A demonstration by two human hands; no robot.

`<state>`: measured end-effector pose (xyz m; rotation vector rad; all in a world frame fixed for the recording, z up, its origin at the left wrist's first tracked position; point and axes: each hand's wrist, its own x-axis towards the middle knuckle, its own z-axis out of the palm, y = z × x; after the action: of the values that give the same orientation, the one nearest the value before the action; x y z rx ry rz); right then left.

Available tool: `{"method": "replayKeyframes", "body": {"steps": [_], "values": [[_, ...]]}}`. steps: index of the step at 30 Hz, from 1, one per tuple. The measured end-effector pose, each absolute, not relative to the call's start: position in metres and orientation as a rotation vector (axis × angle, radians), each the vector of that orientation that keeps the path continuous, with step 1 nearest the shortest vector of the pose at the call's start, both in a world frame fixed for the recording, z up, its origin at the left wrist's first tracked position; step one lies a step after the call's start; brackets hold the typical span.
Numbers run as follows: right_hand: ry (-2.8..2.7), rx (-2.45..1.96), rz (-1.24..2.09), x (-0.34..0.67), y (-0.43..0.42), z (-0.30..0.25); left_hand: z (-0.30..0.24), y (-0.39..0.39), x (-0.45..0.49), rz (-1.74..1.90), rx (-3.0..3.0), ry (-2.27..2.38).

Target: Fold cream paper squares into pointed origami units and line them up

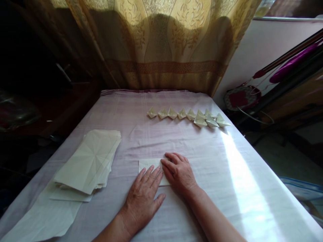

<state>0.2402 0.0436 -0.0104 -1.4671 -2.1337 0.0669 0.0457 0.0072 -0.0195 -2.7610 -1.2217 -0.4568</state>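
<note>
A small folded piece of cream paper lies flat on the table near its front middle. My left hand lies flat on its lower left part with the fingers stretched out and slightly apart. My right hand presses down on the paper's right side, its fingers extended and pointing left. Neither hand grips anything; both rest palm down on the sheet.
A stack of creased cream sheets lies at the left on the pale pink tablecloth. Several folded paper boats stand in a row at the back right. A yellow patterned curtain hangs behind the table.
</note>
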Motion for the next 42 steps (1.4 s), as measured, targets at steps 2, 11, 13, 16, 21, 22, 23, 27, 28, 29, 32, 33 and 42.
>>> {"method": "replayKeyframes", "body": {"steps": [2, 11, 13, 16, 21, 22, 23, 27, 28, 29, 32, 33, 42], "values": [[-2.127, -1.467, 0.080, 0.240, 0.044, -0.011, -0.019, 0.007, 0.046, -0.459, -2.760, -1.207], [-2.095, -1.490, 0.148, 0.240, 0.044, -0.011, -0.013, 0.009, 0.045, -0.446, -2.740, -1.188], [-2.091, -1.492, 0.159, 0.240, 0.044, -0.010, -0.010, 0.009, 0.046, -0.445, -2.739, -1.191], [-2.090, -1.494, 0.162, 0.241, 0.044, -0.010, -0.009, 0.009, 0.047, -0.467, -2.733, -1.214], [-2.097, -1.501, 0.151, 0.240, 0.044, -0.009, -0.010, 0.009, 0.047, -0.484, -2.744, -1.215], [-2.099, -1.501, 0.149, 0.240, 0.044, -0.009, -0.010, 0.009, 0.047, -0.475, -2.748, -1.210], [-2.100, -1.503, 0.146, 0.240, 0.044, -0.010, -0.011, 0.009, 0.047, -0.467, -2.751, -1.207], [-2.097, -1.504, 0.149, 0.240, 0.045, -0.010, -0.012, 0.008, 0.047, -0.469, -2.736, -1.230], [-2.096, -1.501, 0.153, 0.240, 0.045, -0.010, -0.013, 0.008, 0.048, -0.474, -2.729, -1.237], [-2.096, -1.497, 0.155, 0.240, 0.045, -0.010, -0.013, 0.008, 0.048, -0.476, -2.724, -1.238], [-2.096, -1.493, 0.156, 0.240, 0.045, -0.009, -0.014, 0.008, 0.048, -0.469, -2.720, -1.231], [-2.097, -1.494, 0.157, 0.240, 0.045, -0.009, -0.014, 0.008, 0.049, -0.466, -2.719, -1.231], [-2.042, -1.445, 0.242, 0.244, 0.046, -0.014, -0.014, 0.008, 0.048, -0.475, -2.741, -1.247]]}}
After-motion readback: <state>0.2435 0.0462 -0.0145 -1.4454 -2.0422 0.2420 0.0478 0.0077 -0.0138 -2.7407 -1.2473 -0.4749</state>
